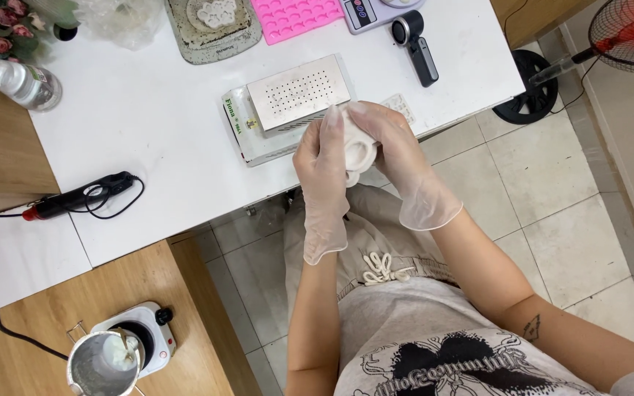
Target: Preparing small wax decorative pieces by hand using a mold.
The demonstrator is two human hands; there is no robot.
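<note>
- White and soft-looking, a small mould [362,149] sits between both gloved hands at the centre of the frame, just past the near edge of the counter [148,110].
- The left hand [322,158] is closed on the mould's left side, fingers upright along it.
- The right hand [390,143] wraps over the mould from the right and above, fingers curled on it.
- Just above the hands, a metal box with a perforated top [288,103] stands on the counter.
- At the upper middle of the frame lie a pink silicone tray [295,16], a grey tray with a white paw-shaped piece [214,26] and a black handheld device [416,44].
- At the left, a black and red glue gun [78,196] lies with its cord looped.
- At the upper left stand a clear bottle [20,82] and some flowers [1,22].
- At the lower left, a metal pitcher [104,363] rests beside a small electric hotplate [141,337] on a wooden surface.
</note>
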